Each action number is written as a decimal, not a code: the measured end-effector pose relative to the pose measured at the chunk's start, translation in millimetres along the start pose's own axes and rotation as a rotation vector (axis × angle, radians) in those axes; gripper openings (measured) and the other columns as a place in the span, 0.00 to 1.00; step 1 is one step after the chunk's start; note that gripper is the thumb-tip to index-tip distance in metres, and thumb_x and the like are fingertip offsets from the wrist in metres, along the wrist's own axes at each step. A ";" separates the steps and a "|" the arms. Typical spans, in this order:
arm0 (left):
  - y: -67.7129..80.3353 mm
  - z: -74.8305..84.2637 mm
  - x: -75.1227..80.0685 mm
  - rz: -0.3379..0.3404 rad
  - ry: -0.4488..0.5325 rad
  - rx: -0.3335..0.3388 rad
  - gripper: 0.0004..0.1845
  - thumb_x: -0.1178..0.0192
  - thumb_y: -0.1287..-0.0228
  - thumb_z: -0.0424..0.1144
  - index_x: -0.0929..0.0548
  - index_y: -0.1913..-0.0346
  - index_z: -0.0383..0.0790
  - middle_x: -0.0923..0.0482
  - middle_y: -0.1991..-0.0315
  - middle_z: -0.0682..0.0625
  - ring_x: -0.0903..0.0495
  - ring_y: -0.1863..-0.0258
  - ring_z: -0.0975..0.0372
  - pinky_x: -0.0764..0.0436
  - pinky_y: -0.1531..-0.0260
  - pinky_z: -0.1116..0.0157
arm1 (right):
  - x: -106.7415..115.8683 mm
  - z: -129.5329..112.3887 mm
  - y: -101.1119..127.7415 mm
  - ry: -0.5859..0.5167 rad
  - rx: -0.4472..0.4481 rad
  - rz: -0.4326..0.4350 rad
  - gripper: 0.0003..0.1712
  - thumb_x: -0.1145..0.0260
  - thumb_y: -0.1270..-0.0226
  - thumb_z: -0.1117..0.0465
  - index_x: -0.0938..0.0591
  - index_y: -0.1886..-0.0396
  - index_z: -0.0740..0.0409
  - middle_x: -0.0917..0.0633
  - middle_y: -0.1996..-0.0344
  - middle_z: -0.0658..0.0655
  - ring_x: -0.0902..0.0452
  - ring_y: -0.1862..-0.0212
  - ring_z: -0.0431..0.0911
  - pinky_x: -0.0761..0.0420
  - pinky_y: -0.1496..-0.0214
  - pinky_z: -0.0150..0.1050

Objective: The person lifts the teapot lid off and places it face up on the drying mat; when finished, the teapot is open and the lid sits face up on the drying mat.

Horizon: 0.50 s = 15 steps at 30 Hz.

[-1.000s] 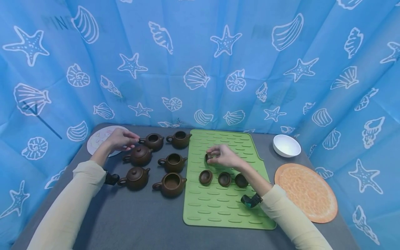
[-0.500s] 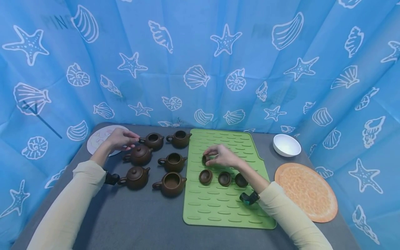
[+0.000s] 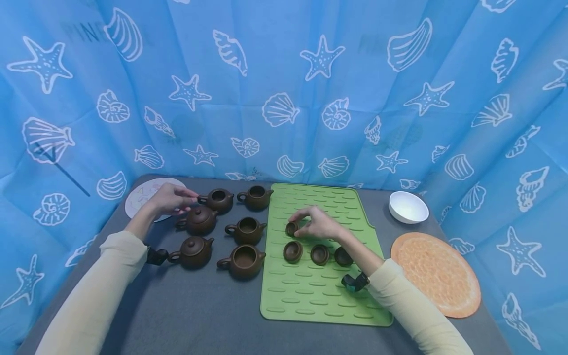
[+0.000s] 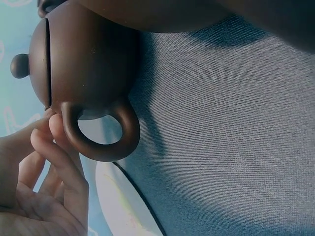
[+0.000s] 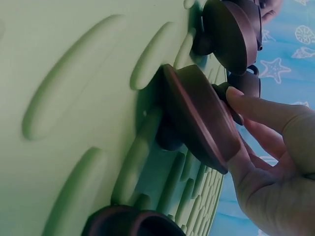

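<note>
My right hand [image 3: 320, 223] pinches a small brown teapot lid [image 3: 291, 229] between thumb and fingers, close over the green mat [image 3: 284, 296], hollow side up. In the right wrist view that held lid is mostly hidden behind another upturned lid [image 5: 206, 113] whose knob faces the mat. Three more lids lie in a row just nearer, one of them at the left end [image 3: 293, 251]. At the back left, my left hand [image 3: 172, 198] pinches the handle of a lidless brown teapot [image 3: 221, 201]. In the left wrist view a lidded teapot [image 4: 93, 59] hides that grip.
Two lidded teapots, including the front one [image 3: 195, 254], stand at the left. More lidless teapots, such as the front one [image 3: 244, 264], line the mat's left edge. A white bowl [image 3: 408, 207] and a round orange placemat [image 3: 437, 276] lie right; a pale round placemat [image 3: 137, 199] lies back left.
The lid in my right hand has tipped from edge-on to hollow side up and shifted slightly left and nearer. My left hand has stayed at the teapot handle.
</note>
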State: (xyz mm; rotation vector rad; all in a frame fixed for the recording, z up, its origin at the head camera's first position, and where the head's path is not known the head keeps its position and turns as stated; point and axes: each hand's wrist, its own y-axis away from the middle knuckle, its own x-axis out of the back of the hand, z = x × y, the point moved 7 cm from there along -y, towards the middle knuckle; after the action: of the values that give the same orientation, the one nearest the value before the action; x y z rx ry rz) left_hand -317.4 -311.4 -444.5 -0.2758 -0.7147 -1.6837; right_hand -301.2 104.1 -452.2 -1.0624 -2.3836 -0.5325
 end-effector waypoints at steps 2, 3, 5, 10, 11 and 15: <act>0.8 -0.8 -0.2 -0.004 -0.002 -0.002 0.22 0.39 0.17 0.42 0.18 0.31 0.31 0.14 0.47 0.42 0.15 0.60 0.61 0.13 0.61 0.65 | -0.4 0.3 0.8 0.003 -0.001 0.000 0.25 0.23 0.34 0.73 0.15 0.37 0.68 0.14 0.41 0.70 0.08 0.56 0.51 0.11 0.56 0.36; 1.0 -1.3 -0.3 -0.003 -0.006 -0.001 0.22 0.39 0.17 0.42 0.18 0.32 0.32 0.14 0.48 0.42 0.15 0.61 0.61 0.13 0.62 0.65 | -0.6 0.4 1.0 0.005 0.001 -0.001 0.26 0.23 0.34 0.72 0.16 0.36 0.68 0.14 0.41 0.70 0.08 0.56 0.50 0.11 0.57 0.36; 1.8 -2.4 -0.3 0.001 -0.011 0.001 0.22 0.38 0.18 0.43 0.18 0.32 0.32 0.13 0.50 0.44 0.15 0.61 0.61 0.14 0.62 0.64 | -1.0 0.1 1.7 0.008 0.011 -0.003 0.27 0.23 0.34 0.72 0.17 0.35 0.68 0.15 0.41 0.71 0.08 0.57 0.49 0.12 0.57 0.36; 5.2 -6.2 0.5 0.009 -0.018 0.012 0.23 0.37 0.18 0.46 0.17 0.33 0.32 0.12 0.57 0.49 0.16 0.64 0.62 0.14 0.65 0.64 | -0.5 -0.1 1.9 0.011 0.023 -0.008 0.29 0.23 0.33 0.70 0.18 0.33 0.69 0.16 0.42 0.72 0.08 0.62 0.48 0.14 0.61 0.34; 5.9 -7.1 0.8 0.011 -0.021 0.012 0.23 0.37 0.18 0.46 0.17 0.33 0.32 0.12 0.58 0.50 0.16 0.64 0.62 0.15 0.65 0.64 | -0.2 0.2 1.8 0.014 0.019 -0.008 0.29 0.23 0.33 0.69 0.19 0.33 0.68 0.15 0.43 0.71 0.09 0.63 0.48 0.15 0.62 0.33; 8.7 -10.9 2.8 0.033 -0.031 0.015 0.22 0.37 0.19 0.47 0.16 0.34 0.34 0.10 0.59 0.50 0.15 0.64 0.61 0.15 0.66 0.64 | 1.8 0.6 2.1 0.031 0.012 -0.009 0.30 0.23 0.31 0.66 0.19 0.31 0.67 0.14 0.44 0.70 0.09 0.65 0.50 0.17 0.65 0.34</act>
State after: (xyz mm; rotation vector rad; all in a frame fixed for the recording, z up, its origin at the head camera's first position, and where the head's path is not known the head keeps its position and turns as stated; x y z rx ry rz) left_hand -307.7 -320.8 -448.8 -0.3018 -0.7421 -1.6455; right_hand -300.8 106.7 -451.4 -1.0308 -2.3631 -0.5333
